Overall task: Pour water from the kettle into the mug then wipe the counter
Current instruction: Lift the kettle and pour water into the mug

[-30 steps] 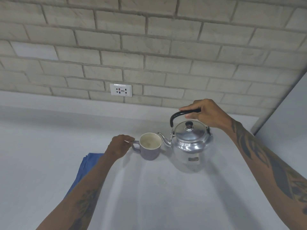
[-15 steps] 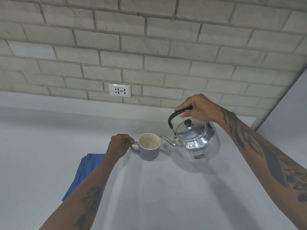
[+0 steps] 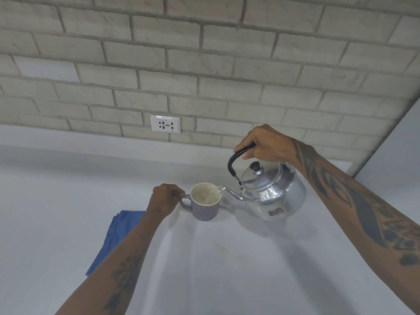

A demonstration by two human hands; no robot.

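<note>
The mug (image 3: 205, 201) stands upright on the white counter (image 3: 227, 269) and serves as the fixed mark here. The left hand (image 3: 164, 199) is closed around the handle on the mug's left side, fingers curled through and over it. To the right of the mug, the right hand (image 3: 264, 143) is wrapped shut around the black handle of the metal kettle (image 3: 270, 192), which is lifted clear of the counter and tipped toward the mug. Half a second ago the kettle sat less tilted, with its spout short of the rim; now the spout tip reaches over the mug's right rim and a thin stream of water (image 3: 210, 193) runs from it into the pale interior. A second ago the kettle was nearly level (its lid facing almost straight up), and the right hand has since risen as the tilt grew. The mug and the left hand have kept their place throughout.

Left of the mug and a little nearer the person, a folded blue cloth (image 3: 116, 233) lies flat on the counter, partly hidden under the left forearm. Behind the mug, on the brick wall (image 3: 204, 64), a white socket plate (image 3: 165, 124) sits just above the counter's back edge.
</note>
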